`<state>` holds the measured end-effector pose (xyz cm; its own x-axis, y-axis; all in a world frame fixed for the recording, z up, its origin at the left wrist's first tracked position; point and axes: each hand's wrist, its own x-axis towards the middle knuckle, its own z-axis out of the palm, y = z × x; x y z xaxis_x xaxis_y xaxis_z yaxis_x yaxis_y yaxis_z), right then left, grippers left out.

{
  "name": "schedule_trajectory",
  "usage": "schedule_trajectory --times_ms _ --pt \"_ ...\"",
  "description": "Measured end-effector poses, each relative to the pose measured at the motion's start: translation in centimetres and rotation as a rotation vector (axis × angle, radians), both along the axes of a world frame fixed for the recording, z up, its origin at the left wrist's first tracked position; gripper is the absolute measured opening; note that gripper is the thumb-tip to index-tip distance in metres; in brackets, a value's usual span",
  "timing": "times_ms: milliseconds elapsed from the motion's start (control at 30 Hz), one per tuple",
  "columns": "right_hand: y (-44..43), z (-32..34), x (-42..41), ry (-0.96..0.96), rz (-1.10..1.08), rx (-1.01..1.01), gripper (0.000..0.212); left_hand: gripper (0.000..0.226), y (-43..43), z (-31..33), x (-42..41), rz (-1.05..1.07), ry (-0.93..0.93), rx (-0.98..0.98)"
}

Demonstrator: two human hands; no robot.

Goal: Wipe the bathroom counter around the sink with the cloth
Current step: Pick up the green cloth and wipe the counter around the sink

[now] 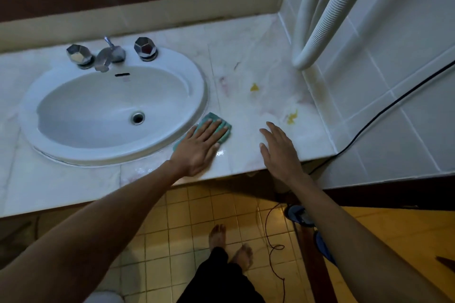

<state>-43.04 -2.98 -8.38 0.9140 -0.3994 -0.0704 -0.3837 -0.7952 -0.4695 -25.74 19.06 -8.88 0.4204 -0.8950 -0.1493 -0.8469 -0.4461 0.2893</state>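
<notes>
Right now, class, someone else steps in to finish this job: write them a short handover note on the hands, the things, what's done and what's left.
Left hand: flat on the cloth, pressing it to the counter by the sink rim's right edge.
Right hand: open and empty, near the counter's front edge.
Done: wet sheen by the cloth suggests that patch is wiped.
Left: two yellow stains and pinkish marks on the right.

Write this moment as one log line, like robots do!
left hand: flat on cloth beside sink | right hand: open, empty | yellow stains: unwiped
</notes>
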Motion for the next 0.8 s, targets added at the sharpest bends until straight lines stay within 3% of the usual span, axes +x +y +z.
schedule_trajectory --times_ms 133,200,333,467,533,633,700,800 --pt "-0.3 0.4 -0.5 0.012 0.004 0.016 0.045 0.057 -6.7 -0.1 -1.0 0.324 0.037 -0.024" --pt "-0.8 0.8 -0.9 0.011 0.012 0.013 0.041 0.058 -8.6 -0.1 -2.9 0.346 0.044 -0.026" --pt "-2.1 2.5 -1.7 -0.053 -0.048 -0.002 0.029 0.057 -4.6 -0.2 -5.7 -0.014 0.011 -0.003" --pt "-4.2 3.4 -2.7 -0.112 -0.23 -0.05 0.029 0.054 -0.9 0.2 -2.1 -0.329 0.017 -0.002" --pt "-5.7 2.9 -3.4 -0.064 -0.275 -0.076 0.035 0.053 -1.9 0.0 -0.6 -0.207 -0.012 -0.001" --pt "-7.2 1.6 -4.7 0.116 -0.29 -0.061 0.053 0.056 -7.1 -0.1 -1.8 0.257 0.043 -0.006" --pt "-7.6 0.6 -5.4 0.197 -0.282 -0.053 0.061 0.059 -11.7 0.1 -4.2 0.455 0.092 -0.019" --pt "-7.3 -0.7 -6.3 0.196 -0.256 -0.109 0.065 0.06 -15.8 0.0 -7.8 0.411 0.097 -0.041"
